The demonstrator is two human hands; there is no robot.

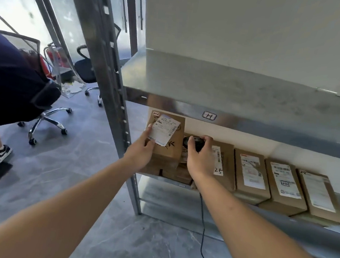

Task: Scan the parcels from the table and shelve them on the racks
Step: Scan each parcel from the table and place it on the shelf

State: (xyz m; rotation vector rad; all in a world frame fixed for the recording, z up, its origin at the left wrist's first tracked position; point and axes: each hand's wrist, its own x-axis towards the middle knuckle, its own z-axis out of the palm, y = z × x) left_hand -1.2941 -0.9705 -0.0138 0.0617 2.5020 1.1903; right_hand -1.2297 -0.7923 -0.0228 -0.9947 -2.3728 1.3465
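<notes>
— Cardboard parcel [165,140] is at the rack's [247,123] lower shelf, left end, left hand [142,149] curled round its corner.

— And the scanner [193,142]?

— Right hand [198,154] has its grip wrapped round it, just beside the label [165,129].

— How far along, do you reckon?

— Four shelved parcels [284,180] lie to the right; this one seems mid-scan or about to be placed. The surface with any remaining parcels is out of view, and label text is unreadable.
</notes>
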